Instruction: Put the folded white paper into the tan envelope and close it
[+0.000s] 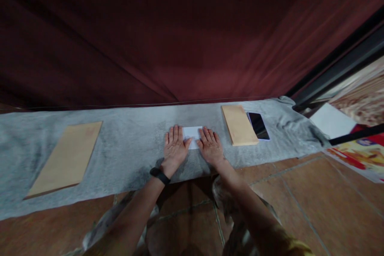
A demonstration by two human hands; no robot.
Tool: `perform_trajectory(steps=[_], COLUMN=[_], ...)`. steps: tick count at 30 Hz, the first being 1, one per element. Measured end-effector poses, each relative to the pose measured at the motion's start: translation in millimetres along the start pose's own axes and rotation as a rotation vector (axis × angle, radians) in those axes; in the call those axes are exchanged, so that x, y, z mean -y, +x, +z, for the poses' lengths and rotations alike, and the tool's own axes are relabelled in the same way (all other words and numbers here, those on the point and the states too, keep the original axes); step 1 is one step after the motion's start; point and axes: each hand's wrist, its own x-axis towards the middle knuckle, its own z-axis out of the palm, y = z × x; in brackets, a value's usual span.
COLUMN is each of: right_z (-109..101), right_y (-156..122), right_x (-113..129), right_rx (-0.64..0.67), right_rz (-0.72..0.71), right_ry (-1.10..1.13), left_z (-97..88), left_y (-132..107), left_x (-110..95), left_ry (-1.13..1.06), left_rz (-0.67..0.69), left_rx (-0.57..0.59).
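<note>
A small white sheet of paper [192, 131] lies flat on the grey cloth [129, 144] in front of me. My left hand [175, 145] rests palm down over its left edge, fingers stretched forward and the thumb pointing inward. On the opposite edge lies my right hand [211, 146], also flat with its fingers spread. Both thumbs come close together on the paper's lower half. Neither hand grips anything. The parts of the paper beneath the palms are hidden. A dark band [160, 175] circles my left wrist.
Brown envelopes [240, 125] form a stack at the right, partly over a phone [259, 126]. Another brown envelope [67, 158] lies far left. Behind the cloth hangs a dark red curtain [192, 48]. A dark metal bar [345, 60] and a colourful printed box [360, 154] are at the right.
</note>
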Motion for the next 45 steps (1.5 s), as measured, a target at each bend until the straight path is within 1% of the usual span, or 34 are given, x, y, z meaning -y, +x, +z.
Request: perform_trajectory(steps=[8,13,16,19,23,26,29,36,45], right_z=[-3.8,-13.8,-23.0,-25.1,-14.6,-5.9,-1.3,2.1,3.1], right_y=[-1.6,3.7,12.9,20.4,22.7,21.8,20.7,18.5,16.5], right_x=[-8.5,-4.3,5.7,23.0,45.6,52.0,50.3,41.5,31.1], right_rx=[0.025,-0.004,-0.03,-0.023,0.02,0.039,0.034,0.01,-0.008], right_rz=[0.032,0.071,0.07,0.004,-0.099,-0.144,-0.146,-0.111,-0.08], right_ry=[0.001,0.013,0.056,0.147,0.221,0.224,0.202,0.11,0.07], left_z=[-7.6,-9.0,-10.0,-10.5,-9.4,-8.1,-7.2,-5.2,-7.0], left_y=[-7.3,-7.6,-7.1,-7.1,-7.7,-7.9,-8.3,-8.8,-10.7], left_x=[16.6,18.4,16.8,16.3,17.6,18.6,19.3,21.7,22.7], left_ry=[0.015,0.034,0.044,0.05,0.059,0.06,0.056,0.021,-0.015], left_rz=[0.029,0.044,0.033,0.028,0.032,0.033,0.039,0.054,0.017], left_rx=[-0.013,-0.007,0.009,0.03,0.038,0.034,0.027,0.001,-0.018])
